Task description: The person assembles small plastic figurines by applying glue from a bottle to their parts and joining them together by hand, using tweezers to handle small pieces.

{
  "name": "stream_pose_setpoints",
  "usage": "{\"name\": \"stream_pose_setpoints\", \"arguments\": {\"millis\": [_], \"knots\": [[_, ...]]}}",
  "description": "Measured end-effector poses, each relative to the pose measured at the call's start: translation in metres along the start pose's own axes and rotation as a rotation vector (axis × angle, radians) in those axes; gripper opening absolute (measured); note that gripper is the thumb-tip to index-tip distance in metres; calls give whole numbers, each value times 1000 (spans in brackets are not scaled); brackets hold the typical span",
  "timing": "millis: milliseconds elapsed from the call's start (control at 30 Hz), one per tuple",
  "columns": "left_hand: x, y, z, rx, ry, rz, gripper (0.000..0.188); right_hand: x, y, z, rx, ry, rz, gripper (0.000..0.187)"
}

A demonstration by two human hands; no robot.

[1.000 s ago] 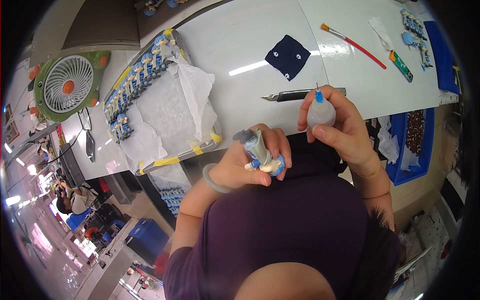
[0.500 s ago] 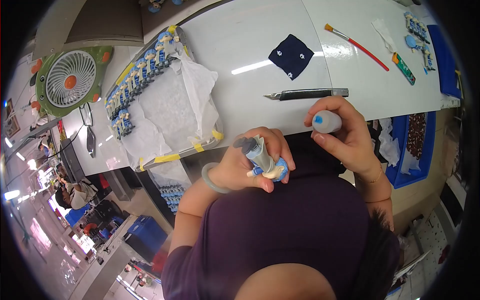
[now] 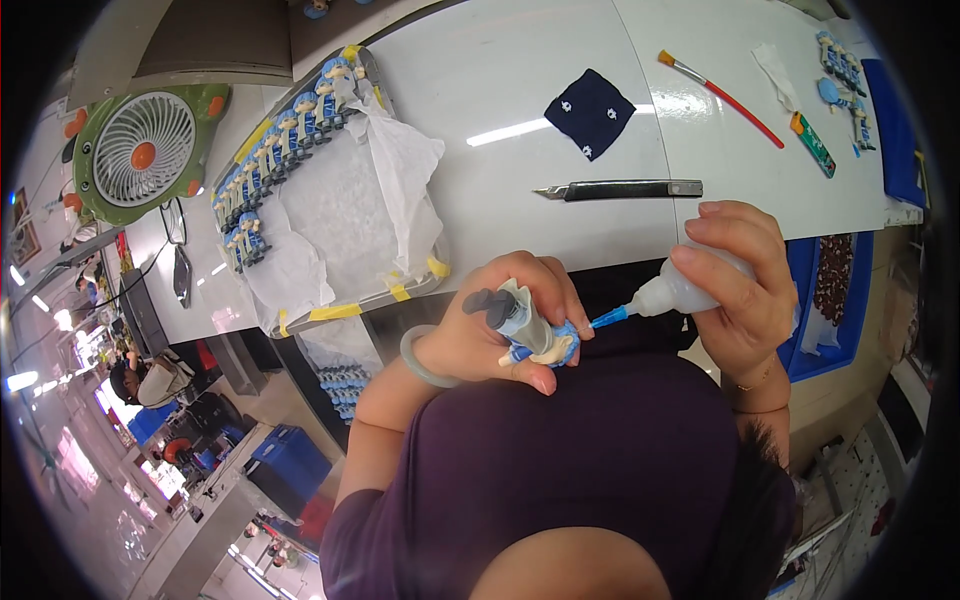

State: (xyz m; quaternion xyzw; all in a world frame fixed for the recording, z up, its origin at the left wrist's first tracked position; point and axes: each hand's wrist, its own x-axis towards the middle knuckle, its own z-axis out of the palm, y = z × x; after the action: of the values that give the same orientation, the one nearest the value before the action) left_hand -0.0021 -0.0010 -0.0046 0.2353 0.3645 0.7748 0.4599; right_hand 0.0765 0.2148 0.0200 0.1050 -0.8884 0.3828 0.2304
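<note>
In my left hand (image 3: 515,305) lies a small figurine (image 3: 530,330) with blue hair, a pale grey body and dark feet, its head pointing to the right. The fingers are wrapped round it. My right hand (image 3: 745,280) grips a translucent white squeeze bottle (image 3: 670,292) with a narrow blue nozzle (image 3: 610,317). That nozzle points left, its tip at or very close to the figurine's blue head; whether they touch, I cannot tell. Beyond my hands on the white table lie a craft knife (image 3: 620,189) and a dark blue patterned cloth (image 3: 590,115).
A paper-lined tray (image 3: 400,292) with rows of similar figurines (image 3: 290,130) sits at the left, near a green fan (image 3: 140,155). Farther right are a red-handled brush (image 3: 720,98), a green-and-orange tube (image 3: 812,145), more figurines (image 3: 840,65) and a blue bin (image 3: 850,330).
My right hand has turned the bottle so its nozzle now faces left, toward the figurine's head. The left hand holds the figurine in nearly the same place.
</note>
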Motion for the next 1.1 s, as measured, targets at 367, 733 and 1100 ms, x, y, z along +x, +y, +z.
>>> {"name": "stream_pose_setpoints", "arguments": {"millis": [367,733,1100], "knots": [[-2,-2,-3,22,16,-24,50,3,-11,-5,-146,-7,-89,31],[-2,-3,-4,63,20,3,50,5,-16,-8,-182,-31,-82,32],[-3,-5,-3,58,50,4,50,13,-21,-11,-270,4,-220,28]]}}
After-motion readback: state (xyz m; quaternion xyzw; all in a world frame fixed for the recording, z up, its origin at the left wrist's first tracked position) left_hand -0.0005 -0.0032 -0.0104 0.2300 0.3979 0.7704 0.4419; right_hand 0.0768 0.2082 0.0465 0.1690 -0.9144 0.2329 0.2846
